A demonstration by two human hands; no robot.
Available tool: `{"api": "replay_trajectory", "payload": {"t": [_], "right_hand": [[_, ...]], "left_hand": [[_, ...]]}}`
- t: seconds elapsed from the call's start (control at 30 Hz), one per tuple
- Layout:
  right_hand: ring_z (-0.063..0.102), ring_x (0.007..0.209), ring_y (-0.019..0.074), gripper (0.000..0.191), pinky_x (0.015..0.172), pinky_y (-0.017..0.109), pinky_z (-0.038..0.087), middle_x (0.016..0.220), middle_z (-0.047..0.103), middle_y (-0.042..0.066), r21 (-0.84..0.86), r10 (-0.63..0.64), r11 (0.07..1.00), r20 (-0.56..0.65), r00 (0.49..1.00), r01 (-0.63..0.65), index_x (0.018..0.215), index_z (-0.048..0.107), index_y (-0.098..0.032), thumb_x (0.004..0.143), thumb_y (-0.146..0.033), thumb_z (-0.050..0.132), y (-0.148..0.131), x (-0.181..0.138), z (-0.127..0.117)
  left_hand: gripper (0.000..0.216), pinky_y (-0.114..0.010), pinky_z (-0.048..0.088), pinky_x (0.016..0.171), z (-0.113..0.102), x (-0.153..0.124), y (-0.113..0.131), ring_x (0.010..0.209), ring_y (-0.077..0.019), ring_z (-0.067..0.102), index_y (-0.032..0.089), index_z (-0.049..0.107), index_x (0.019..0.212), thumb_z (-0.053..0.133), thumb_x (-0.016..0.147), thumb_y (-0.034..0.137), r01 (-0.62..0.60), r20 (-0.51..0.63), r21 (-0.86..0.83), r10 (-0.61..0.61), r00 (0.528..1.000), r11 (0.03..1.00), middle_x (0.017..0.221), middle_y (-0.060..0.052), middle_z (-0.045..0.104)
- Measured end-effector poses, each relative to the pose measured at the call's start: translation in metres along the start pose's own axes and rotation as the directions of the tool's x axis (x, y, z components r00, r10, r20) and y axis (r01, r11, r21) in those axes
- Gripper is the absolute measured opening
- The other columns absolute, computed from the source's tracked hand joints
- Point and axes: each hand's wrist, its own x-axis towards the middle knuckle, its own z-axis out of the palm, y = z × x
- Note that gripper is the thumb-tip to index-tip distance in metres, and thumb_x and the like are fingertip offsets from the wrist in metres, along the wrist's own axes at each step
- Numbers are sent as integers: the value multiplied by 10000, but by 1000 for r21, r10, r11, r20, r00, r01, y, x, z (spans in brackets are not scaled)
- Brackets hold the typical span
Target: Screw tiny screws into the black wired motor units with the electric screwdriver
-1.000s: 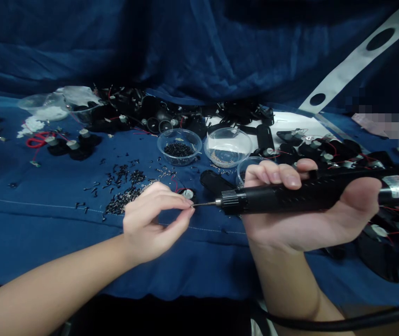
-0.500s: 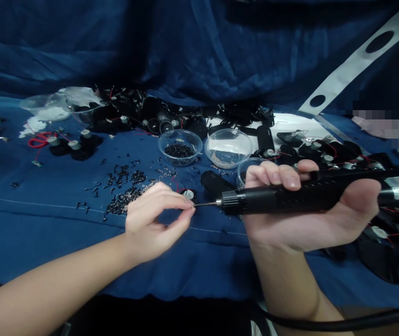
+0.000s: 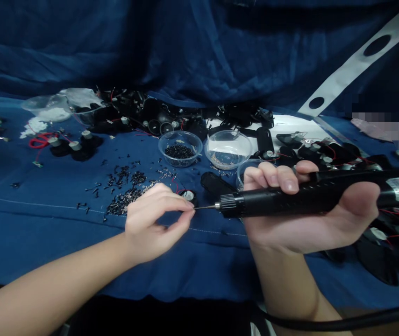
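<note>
My right hand [image 3: 304,214] is wrapped around a black electric screwdriver [image 3: 311,196], held level with its thin bit pointing left. My left hand [image 3: 153,219] pinches thumb and forefinger together right at the bit's tip; whatever sits between them is too small to make out. Just behind the fingertips lies a small black part with a silver disc and red wire [image 3: 188,196]. A heap of loose black and silver screws [image 3: 125,198] lies on the blue cloth [image 3: 45,233] left of my left hand.
Two clear cups stand behind my hands, one with black screws [image 3: 180,147], one with silver bits [image 3: 228,148]. Black plastic parts with red wires [image 3: 329,154] crowd the back and right. A clear plastic bag [image 3: 59,105] lies far left. The screwdriver's cable [image 3: 343,322] runs bottom right.
Almost nothing differs; the screwdriver and my right hand have shifted very slightly left toward my pinched left fingers.
</note>
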Motion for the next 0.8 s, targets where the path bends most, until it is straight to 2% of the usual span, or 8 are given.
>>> {"api": "replay_trajectory", "payload": {"t": [0.2, 0.33, 0.43, 0.5, 0.57, 0.63, 0.7, 0.8], "right_hand": [[390, 546, 92, 401, 592, 292, 361, 522, 464, -62, -1, -3, 1000, 65, 998, 4, 759, 700, -189, 730, -582, 771, 4, -2, -3], [401, 538, 87, 413, 577, 277, 365, 529, 478, -65, 11, -5, 1000, 26, 1000, 5, 743, 677, -192, 729, -593, 772, 6, -1, -3], [423, 531, 75, 442, 576, 249, 369, 530, 477, -71, 31, 19, 999, -43, 999, -18, 725, 647, -189, 698, -605, 796, 4, 4, -6], [444, 531, 73, 478, 572, 237, 376, 539, 471, -72, 53, 39, 998, -66, 997, -35, 730, 632, -192, 707, -642, 790, 3, 8, -8], [465, 534, 76, 501, 565, 237, 391, 552, 472, -69, 83, 51, 996, -72, 996, -45, 732, 622, -195, 720, -670, 782, 3, 11, -11], [475, 535, 81, 505, 555, 243, 404, 559, 480, -65, 98, 50, 994, -76, 996, -42, 728, 623, -196, 719, -675, 782, 4, 14, -14], [466, 530, 83, 508, 543, 245, 402, 554, 474, -65, 94, 42, 995, -82, 996, -35, 726, 629, -194, 710, -679, 781, 5, 15, -15], [446, 531, 81, 509, 544, 240, 398, 552, 463, -67, 87, 41, 996, -90, 995, -34, 735, 632, -192, 703, -679, 776, 7, 16, -17]], "left_hand": [[260, -317, 570, 686, -7, 3, -4, 724, -158, 707, 175, 728, 1040, 755, 840, 12, -75, 134, 43, 69, 989, 996, 853, -35, 789], [314, -363, 589, 793, -16, 5, -10, 871, -199, 742, 197, 714, 1170, 754, 870, 116, -110, 192, 121, 85, 978, 987, 998, -66, 806], [336, -437, 583, 1008, -26, 9, -28, 1134, -241, 730, 222, 709, 1259, 694, 930, 157, -8, 132, 186, -17, 991, 983, 1210, -95, 793], [306, -468, 563, 1105, -32, 12, -44, 1266, -250, 698, 229, 730, 1274, 607, 997, 190, 122, 172, 187, -155, 973, 975, 1330, -102, 762], [278, -432, 624, 1020, -35, 13, -56, 1158, -240, 755, 221, 777, 1208, 571, 1024, 253, 258, 308, 149, -293, 905, 955, 1286, -104, 781], [260, -347, 671, 772, -36, 15, -62, 838, -200, 792, 198, 809, 1119, 606, 1004, 312, 452, 408, 100, -451, 794, 886, 1056, -100, 822], [237, -285, 629, 583, -37, 17, -62, 613, -166, 734, 178, 817, 1067, 680, 954, 335, 660, 446, 62, -613, 653, 749, 835, -76, 802], [167, -273, 627, 562, -39, 19, -58, 582, -162, 719, 165, 819, 916, 786, 867, 321, 840, 456, -16, -743, 489, 543, 742, -75, 782]]}}
